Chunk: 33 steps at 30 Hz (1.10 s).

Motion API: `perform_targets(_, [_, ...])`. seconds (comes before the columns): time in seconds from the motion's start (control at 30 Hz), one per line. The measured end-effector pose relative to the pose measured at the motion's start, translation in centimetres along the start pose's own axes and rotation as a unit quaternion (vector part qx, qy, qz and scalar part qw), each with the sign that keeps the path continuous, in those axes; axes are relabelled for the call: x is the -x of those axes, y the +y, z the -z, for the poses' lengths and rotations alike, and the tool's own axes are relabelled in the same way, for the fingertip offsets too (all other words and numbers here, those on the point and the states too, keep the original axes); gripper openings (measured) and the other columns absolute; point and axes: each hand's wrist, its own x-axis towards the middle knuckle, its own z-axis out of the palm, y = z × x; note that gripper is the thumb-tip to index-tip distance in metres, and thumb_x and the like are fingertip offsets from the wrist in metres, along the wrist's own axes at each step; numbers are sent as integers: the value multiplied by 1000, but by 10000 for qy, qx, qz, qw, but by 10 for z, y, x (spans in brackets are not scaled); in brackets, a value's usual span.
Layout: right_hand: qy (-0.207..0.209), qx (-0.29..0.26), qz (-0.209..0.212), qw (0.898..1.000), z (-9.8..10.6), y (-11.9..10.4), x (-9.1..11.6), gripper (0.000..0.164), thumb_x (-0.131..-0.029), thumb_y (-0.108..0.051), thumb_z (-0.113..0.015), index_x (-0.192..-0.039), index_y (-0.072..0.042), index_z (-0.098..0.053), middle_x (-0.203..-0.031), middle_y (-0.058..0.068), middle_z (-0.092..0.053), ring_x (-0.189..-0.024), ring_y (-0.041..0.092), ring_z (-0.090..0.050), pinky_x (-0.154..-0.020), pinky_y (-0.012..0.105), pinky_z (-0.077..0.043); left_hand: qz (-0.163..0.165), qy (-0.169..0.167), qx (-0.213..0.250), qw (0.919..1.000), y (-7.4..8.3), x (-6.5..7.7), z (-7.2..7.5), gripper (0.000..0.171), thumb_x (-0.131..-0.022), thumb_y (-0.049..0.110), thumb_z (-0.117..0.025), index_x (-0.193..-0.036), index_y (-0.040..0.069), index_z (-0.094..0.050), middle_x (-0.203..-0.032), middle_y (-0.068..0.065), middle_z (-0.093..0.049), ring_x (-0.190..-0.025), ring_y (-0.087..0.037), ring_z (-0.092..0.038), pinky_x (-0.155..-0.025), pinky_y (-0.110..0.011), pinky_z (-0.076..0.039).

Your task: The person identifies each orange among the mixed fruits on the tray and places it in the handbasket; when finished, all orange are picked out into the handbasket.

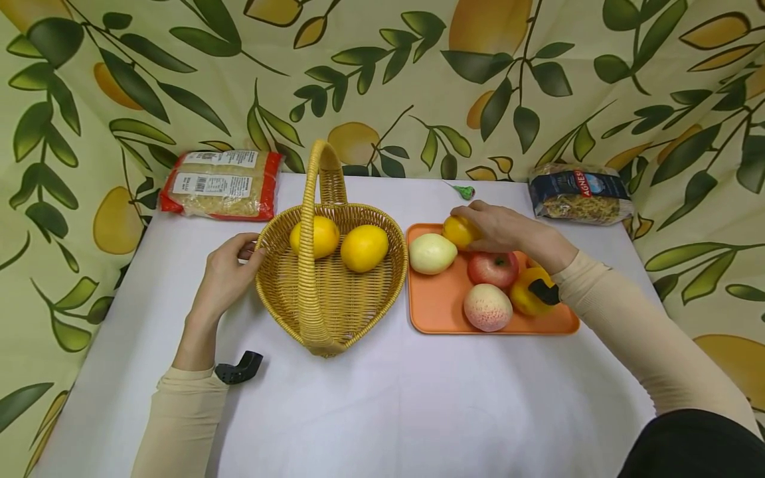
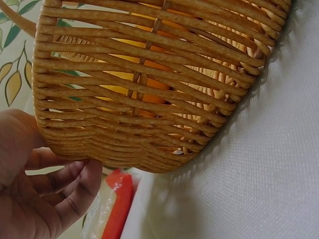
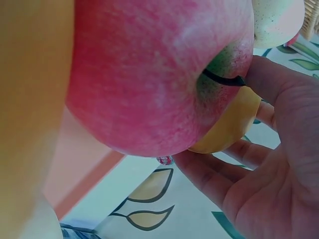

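My left hand holds the left rim of a heart-shaped wicker basket, fingers at its edge in the left wrist view. Inside the basket lie two lemons, side by side toward the back. My right hand reaches over an orange tray and grips a yellow-orange fruit at the tray's back edge. In the right wrist view, a red apple partly hides that fruit. Beside it on the tray are a pale whitish-green fruit, a speckled peach and another yellow fruit.
Behind the basket at the left lies a red-edged bag of dry food. A dark-labelled pasta bag sits at the back right. A small green-wrapped item rests behind the tray. The basket's tall handle arches over its middle.
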Motion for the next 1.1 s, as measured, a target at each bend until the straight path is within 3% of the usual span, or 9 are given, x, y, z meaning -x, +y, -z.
perform_targets(0.4, [195,61,-18,9998,-2,-1,-2,61,-81,-24,-77,-133,-10,-50,-119,24,-55,-93,37,-62,-88,54,-52,55,-15,8,10000,-2,1,0,36,-97,20,-54,-125,-2,-59,-100,-20,-66,-91,-30,-62,-72,-30,-46])
perform_targets(0.57, [414,117,-261,9987,2,-3,-4,64,-79,-26,-79,-135,-11,-50,-122,25,-53,-92,37,-61,-87,54,-51,66,-28,14,10000,-2,2,0,36,-97,20,-54,-126,-2,-60,-100,-20,-66,-91,-29,-62,-71,-30,-46])
perform_targets(0.7, [707,207,-494,9961,11,-4,-2,67,-79,-31,-78,-137,-14,-49,-125,25,-52,-98,41,-60,-88,56,-50,58,-40,37,10000,-2,1,0,36,-97,20,-54,-126,-2,-59,-101,-20,-66,-91,-29,-61,-72,-30,-47])
perform_targets(0.9, [1295,426,-642,9886,25,-12,2,71,-77,-36,-77,-139,-18,-47,-129,23,-50,-95,42,-59,-77,58,-52,66,-39,52,10000,-1,0,-1,36,-97,21,-54,-126,-1,-59,-101,-19,-66,-91,-29,-61,-73,-31,-47])
perform_targets(1.1, [1885,434,-316,9806,32,-26,4,73,-76,-38,-78,-139,-20,-48,-118,18,-52,-90,34,-56,-69,50,-52,71,-63,56,9999,0,0,0,37,-97,20,-54,-126,-2,-59,-103,-20,-66,-92,-30,-62,-74,-33,-47])
